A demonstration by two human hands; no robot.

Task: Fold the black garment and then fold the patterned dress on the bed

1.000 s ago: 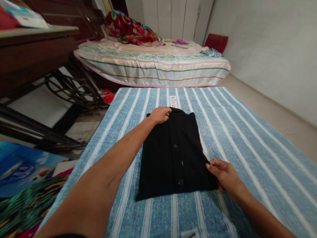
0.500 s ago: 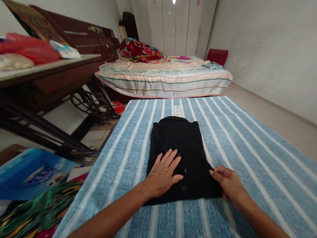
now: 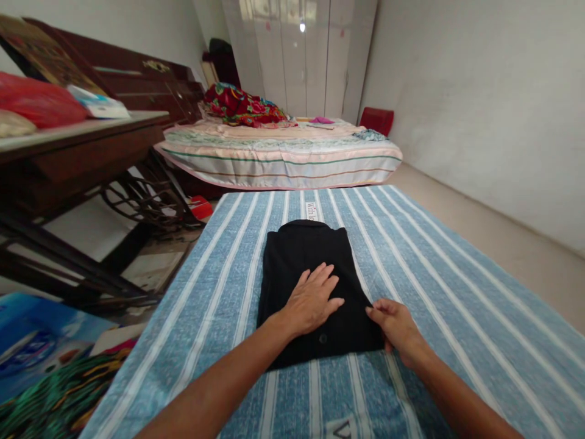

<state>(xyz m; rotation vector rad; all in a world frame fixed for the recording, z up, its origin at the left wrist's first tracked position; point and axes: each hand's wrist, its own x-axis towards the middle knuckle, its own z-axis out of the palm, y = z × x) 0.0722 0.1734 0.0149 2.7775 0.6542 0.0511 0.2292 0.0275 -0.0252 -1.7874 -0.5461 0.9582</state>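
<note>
A black buttoned shirt, folded into a rough rectangle, lies with its collar toward the far side on a blue and white striped cloth. My left hand rests flat on the front of the shirt, fingers spread, and hides part of the button line. One dark button shows below the palm. At the shirt's right edge, near the lower corner, my right hand pinches the fabric between thumb and fingers.
Beyond the striped surface stands a bed with a red floral blanket. On the left is a treadle sewing table with a red bag. A blue box and green-yellow fabric lie lower left.
My left hand has slid rightward across the shirt, covering more of the button line. My right hand keeps its pinch on the edge. The whole view has shifted, so the scene sits further left.
</note>
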